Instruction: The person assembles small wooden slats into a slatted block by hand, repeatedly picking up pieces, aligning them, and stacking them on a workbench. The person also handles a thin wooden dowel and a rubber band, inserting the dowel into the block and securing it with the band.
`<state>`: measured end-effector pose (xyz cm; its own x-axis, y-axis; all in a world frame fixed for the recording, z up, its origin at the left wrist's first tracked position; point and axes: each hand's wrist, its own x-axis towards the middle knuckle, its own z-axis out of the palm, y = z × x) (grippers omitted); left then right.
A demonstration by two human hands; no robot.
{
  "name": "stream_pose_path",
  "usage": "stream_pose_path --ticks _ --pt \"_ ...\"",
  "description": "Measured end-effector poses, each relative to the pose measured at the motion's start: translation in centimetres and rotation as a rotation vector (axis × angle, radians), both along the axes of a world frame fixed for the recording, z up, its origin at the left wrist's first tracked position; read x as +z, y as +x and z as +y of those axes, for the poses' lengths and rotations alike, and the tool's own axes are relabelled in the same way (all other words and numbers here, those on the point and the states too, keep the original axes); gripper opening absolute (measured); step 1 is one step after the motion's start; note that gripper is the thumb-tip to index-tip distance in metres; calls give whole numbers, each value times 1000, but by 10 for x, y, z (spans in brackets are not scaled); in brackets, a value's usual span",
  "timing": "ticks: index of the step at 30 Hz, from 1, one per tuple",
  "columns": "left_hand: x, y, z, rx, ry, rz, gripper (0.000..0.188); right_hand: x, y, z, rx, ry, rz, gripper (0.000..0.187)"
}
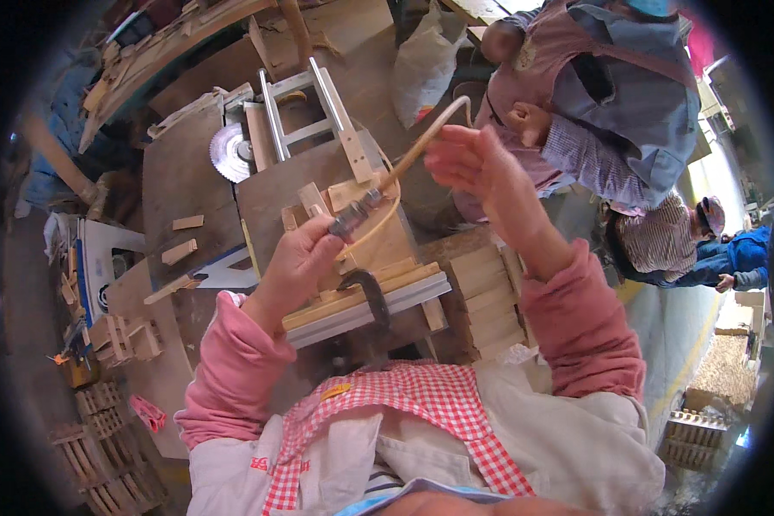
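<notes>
My left hand point(297, 262) is closed around the end of a dark metal hose fitting point(354, 215), held above the saw table. From the fitting a yellowish hose point(420, 144) runs up and to the right, then loops back down behind it. My right hand point(482, 163) is raised beside the hose's upper part, fingers stretched out and slightly blurred; whether it touches the hose I cannot tell. Below my hands, a black clamp point(368, 297) grips a wood strip and metal rail point(378, 308). Small wood blocks point(314, 199) lie just beyond the fitting.
A round saw blade point(230, 153) stands up from the table point(271, 193), beside a metal-railed frame point(305, 120). Loose wood pieces point(179, 251) lie to the left. Stacked boards point(488, 297) stand at right. A co-worker point(602, 103) is close at far right; others are farther off.
</notes>
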<state>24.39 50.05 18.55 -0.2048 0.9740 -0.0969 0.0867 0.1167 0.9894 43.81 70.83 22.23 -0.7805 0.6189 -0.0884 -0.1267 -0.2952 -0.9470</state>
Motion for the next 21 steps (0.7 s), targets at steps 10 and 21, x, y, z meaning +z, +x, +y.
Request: stream_pose_path --ticks 10,21 --pt "-2 13 16 -112 140 646 14 -30 29 12 -159 -193 172 36" --pt "-22 69 13 194 147 -72 17 -70 65 -33 -35 195 -52 51"
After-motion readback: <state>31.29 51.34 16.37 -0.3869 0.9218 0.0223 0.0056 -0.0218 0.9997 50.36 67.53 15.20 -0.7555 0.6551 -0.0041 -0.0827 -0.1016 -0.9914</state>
